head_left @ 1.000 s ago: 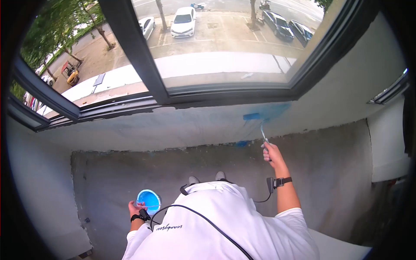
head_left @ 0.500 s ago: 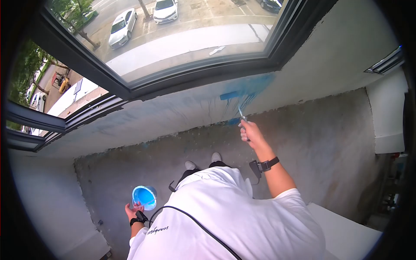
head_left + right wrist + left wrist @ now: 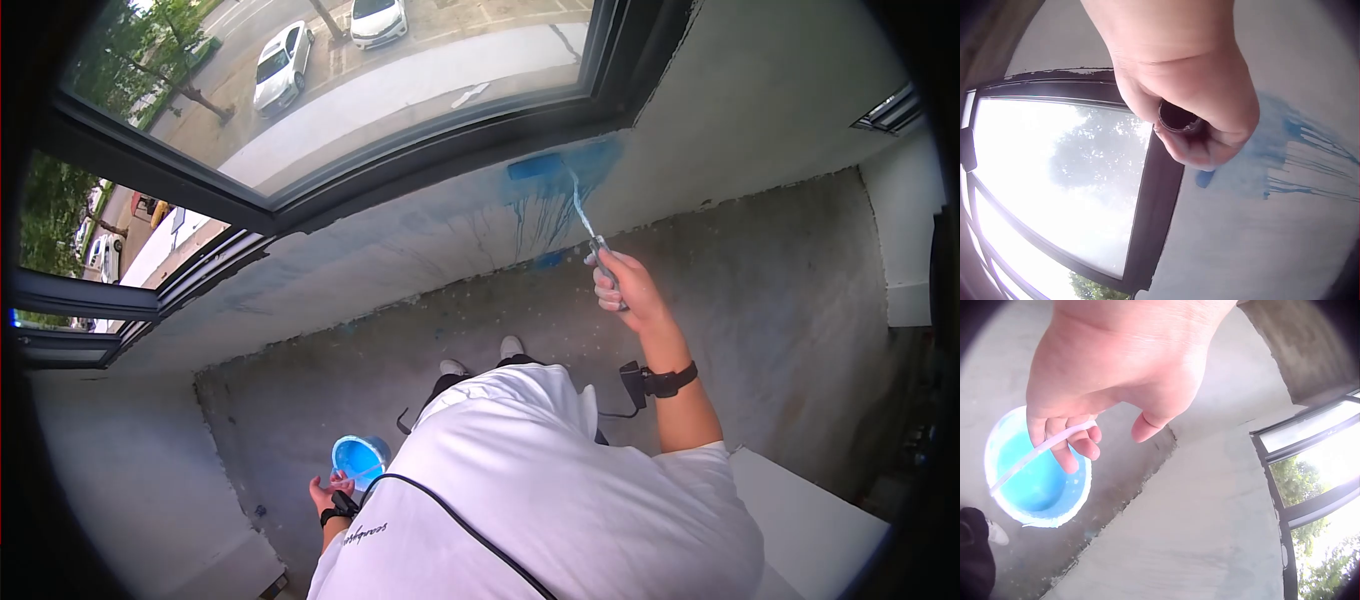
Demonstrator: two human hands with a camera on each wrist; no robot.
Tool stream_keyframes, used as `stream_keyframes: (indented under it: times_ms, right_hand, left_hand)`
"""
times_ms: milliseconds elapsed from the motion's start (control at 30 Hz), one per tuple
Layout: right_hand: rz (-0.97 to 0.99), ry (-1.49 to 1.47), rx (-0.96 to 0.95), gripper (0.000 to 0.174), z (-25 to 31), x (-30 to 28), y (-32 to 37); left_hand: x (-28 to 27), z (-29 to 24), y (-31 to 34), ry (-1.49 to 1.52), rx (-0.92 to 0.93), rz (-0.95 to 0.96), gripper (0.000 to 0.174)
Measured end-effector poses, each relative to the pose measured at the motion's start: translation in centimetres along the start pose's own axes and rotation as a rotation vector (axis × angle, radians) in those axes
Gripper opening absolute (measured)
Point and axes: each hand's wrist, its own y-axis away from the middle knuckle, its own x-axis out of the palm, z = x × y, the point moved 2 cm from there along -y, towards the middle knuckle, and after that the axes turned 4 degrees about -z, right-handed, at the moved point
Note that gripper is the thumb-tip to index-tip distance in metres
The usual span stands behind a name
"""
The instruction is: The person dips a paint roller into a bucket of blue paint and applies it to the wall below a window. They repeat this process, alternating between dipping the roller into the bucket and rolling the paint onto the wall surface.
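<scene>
My right hand (image 3: 620, 285) grips the handle of a paint roller (image 3: 545, 166), whose blue sleeve presses on the wall just under the dark window frame (image 3: 420, 160). Blue paint (image 3: 545, 215) runs down the wall in drips below it. In the right wrist view my right hand (image 3: 1188, 94) is curled round the handle end (image 3: 1177, 117), with the blue paint (image 3: 1285, 156) beside it. My left hand (image 3: 335, 493) hangs low at my side and holds a small pail of blue paint (image 3: 360, 460) by its thin bail (image 3: 1041, 453), fingers hooked under it.
A grey plastered wall (image 3: 400, 260) runs under the window, with a rough concrete floor (image 3: 780, 300) below. A white ledge (image 3: 810, 530) lies at the lower right. A second window (image 3: 60, 300) stands at the left. My shoes (image 3: 480, 355) are close to the wall.
My right hand has pushed the roller up the wall from the lower patch to just under the window frame. The head view has swung left, and the pail has stayed at my side.
</scene>
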Motion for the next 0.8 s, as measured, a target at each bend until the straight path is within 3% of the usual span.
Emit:
stream_keyframes:
  times_ms: [100,200,267,367,467,700,800]
  right_hand:
    - [-0.018,0.070,-0.027,0.023,-0.3,0.5,-0.7]
    - [-0.057,0.110,-0.018,0.023,-2.3,1.6,-1.7]
    - [-0.069,0.128,-0.020,0.023,-3.1,1.5,-2.1]
    - [-0.059,0.116,-0.039,0.023,-3.2,1.5,-2.1]
    - [-0.061,0.078,-0.031,0.023,-3.0,2.1,-1.4]
    - [-0.054,0.050,-0.067,0.023,-2.6,3.5,0.4]
    - [-0.054,0.036,-0.070,0.023,-3.0,3.5,0.1]
  left_hand:
    - [0.1,1.1,0.6,0.041,-0.022,-0.007,0.039]
    - [0.3,1.9,1.3,-0.030,0.070,-0.092,0.041]
    - [-1.1,1.5,0.2,0.031,-0.067,-0.016,0.040]
    - [-1.3,1.2,0.1,-0.010,-0.077,0.047,0.040]
    - [-0.1,1.6,1.4,0.107,-0.036,0.012,0.039]
    - [-0.2,1.8,1.0,0.066,0.025,-0.043,0.039]
    - [-0.3,1.8,0.6,-0.006,0.031,0.053,0.040]
